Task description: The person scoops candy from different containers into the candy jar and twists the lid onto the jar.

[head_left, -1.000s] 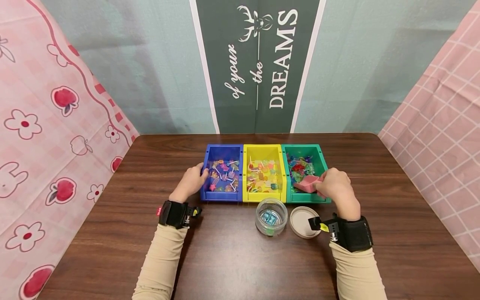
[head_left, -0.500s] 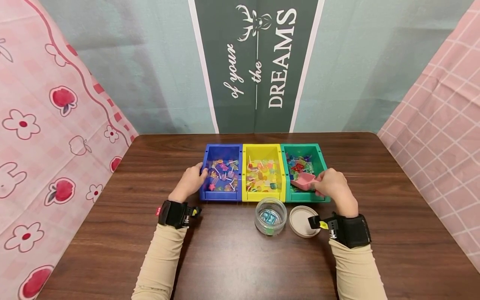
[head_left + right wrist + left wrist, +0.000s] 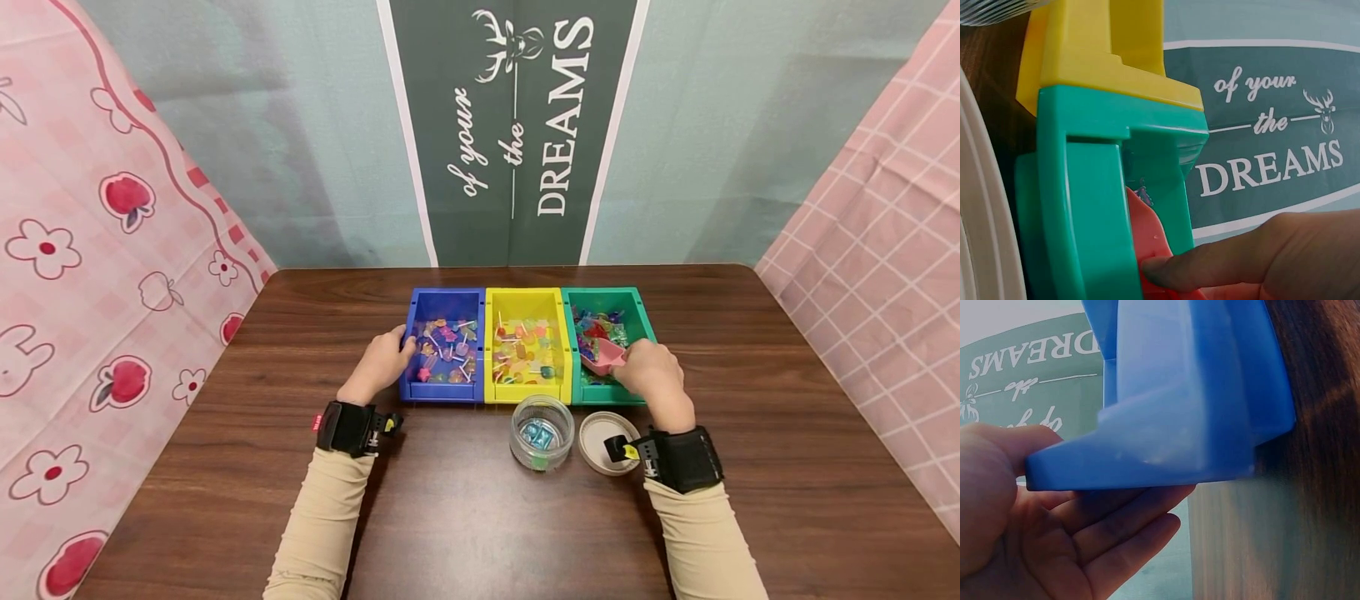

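My right hand (image 3: 651, 371) pinches a pink scoop (image 3: 602, 357) by its handle. The scoop's bowl is down in the green bin (image 3: 647, 321), among colourful translucent pieces (image 3: 600, 327). In the right wrist view the thumb presses on the scoop (image 3: 1150, 237), half hidden behind the green front wall. At the other end of the row, my left hand (image 3: 384, 363) grips the outer wall of the blue bin (image 3: 1172, 437), thumb over the edge and fingers along the outside. Small lollipop-like and shaped pieces (image 3: 450, 350) lie in the blue bin.
Between them sits a yellow bin (image 3: 525, 298) with similar small pieces. In front stand an uncapped glass jar (image 3: 543, 408) with shiny blue pieces (image 3: 538, 433) at its bottom and a pale round lid (image 3: 600, 437). Patterned cloths surround the brown table (image 3: 465, 517).
My right hand and the scoop have shifted left and slightly deeper into the green bin, and colourful pieces now show at the scoop's bowl. My left hand keeps its place.
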{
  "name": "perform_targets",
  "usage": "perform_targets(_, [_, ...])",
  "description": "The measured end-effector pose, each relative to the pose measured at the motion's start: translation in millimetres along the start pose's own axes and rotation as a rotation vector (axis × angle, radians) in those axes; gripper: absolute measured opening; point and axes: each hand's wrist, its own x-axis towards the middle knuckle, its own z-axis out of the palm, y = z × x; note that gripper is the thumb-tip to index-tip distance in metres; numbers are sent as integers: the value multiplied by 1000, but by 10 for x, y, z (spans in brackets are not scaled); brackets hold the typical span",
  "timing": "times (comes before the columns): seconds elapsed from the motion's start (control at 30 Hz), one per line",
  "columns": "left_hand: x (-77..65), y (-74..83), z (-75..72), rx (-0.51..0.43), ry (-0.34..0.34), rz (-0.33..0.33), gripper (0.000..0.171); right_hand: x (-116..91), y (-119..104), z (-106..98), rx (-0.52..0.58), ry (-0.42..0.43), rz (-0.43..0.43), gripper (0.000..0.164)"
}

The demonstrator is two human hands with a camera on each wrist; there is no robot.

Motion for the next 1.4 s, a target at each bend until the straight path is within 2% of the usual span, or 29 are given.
perform_targets(0.2, [-1, -2, -6, -13, -12, -12, 41, 24, -10, 32, -35, -24, 26, 27])
perform_targets(0.33, [1, -1, -4, -20, -26, -25, 43, 43, 4, 41, -44, -39, 37, 28])
perform_targets(0.53, [5, -3, 7, -15, -19, -16, 40, 55, 35, 27, -18, -37, 7, 31])
perform_targets(0.7, [11, -7, 8, -14, -10, -11, 38, 39, 46, 13, 0, -23, -18, 24])
perform_targets(0.9, [7, -4, 11, -10, -6, -5, 38, 28, 53, -10, 15, -44, -18, 27])
perform_targets(1.03, [5, -6, 9, -18, -15, -15, 39, 16, 71, -42, 47, -68, -25, 36])
perform_targets(1.4, [6, -10, 10, -19, -21, -16, 42, -44, 157, -146, 142, -49, -84, 43])
